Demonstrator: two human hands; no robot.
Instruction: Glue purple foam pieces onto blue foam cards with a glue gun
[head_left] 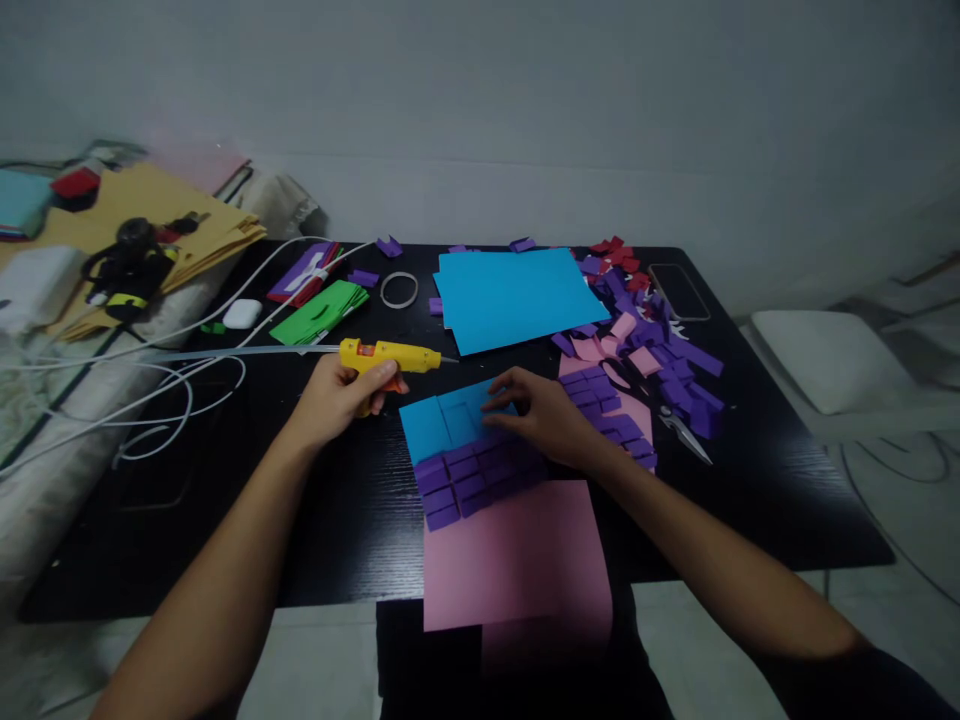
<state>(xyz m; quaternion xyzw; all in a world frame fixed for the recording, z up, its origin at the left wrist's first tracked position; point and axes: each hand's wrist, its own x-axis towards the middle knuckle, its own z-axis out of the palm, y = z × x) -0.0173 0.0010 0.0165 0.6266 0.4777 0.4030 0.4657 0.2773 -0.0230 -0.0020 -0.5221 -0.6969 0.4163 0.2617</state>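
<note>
My left hand (349, 392) is wrapped round a yellow glue gun (397, 356), its tip pointing right above the table. My right hand (534, 408) hovers over or rests on a blue sheet (421, 425), fingers bent; whether it holds a small piece is hidden. Rows of purple paper squares (469, 478) cover the lower part of the blue sheet. Beneath it a pink sheet (517, 560) reaches over the table's front edge. Another pink sheet with purple squares (589, 392) lies partly behind my right hand.
Blue sheets (521, 300) lie at the back. Loose purple pieces (675, 370), scissors (686, 435) and a phone (679, 292) are on the right. White cables (202, 375), a green packet (321, 312), an earbud case (242, 314) and a tape ring (399, 290) lie left.
</note>
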